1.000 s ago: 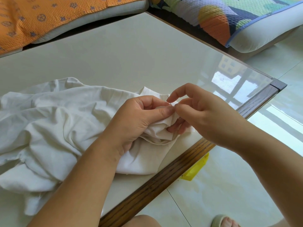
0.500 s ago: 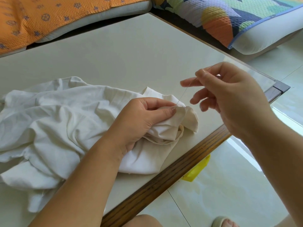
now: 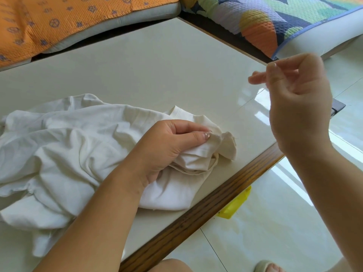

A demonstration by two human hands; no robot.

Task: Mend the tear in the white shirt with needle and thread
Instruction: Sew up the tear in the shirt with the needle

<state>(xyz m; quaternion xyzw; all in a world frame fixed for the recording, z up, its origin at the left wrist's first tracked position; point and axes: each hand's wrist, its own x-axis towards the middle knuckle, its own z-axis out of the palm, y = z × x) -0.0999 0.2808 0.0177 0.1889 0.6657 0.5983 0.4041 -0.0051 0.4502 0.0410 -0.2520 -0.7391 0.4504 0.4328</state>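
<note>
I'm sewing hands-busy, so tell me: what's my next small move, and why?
Probably bring the raised right hand back down to the crumpled white cotton shirt for another stitch: it is lifted well clear, while the left hand pinches the fold.

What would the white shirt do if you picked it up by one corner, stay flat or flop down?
The white shirt would probably flop and hang: it already lies in soft crumpled folds on the table. It looks thin, so likely light. The left hand bunches it easily, so it should bend any way you pull it.
</note>
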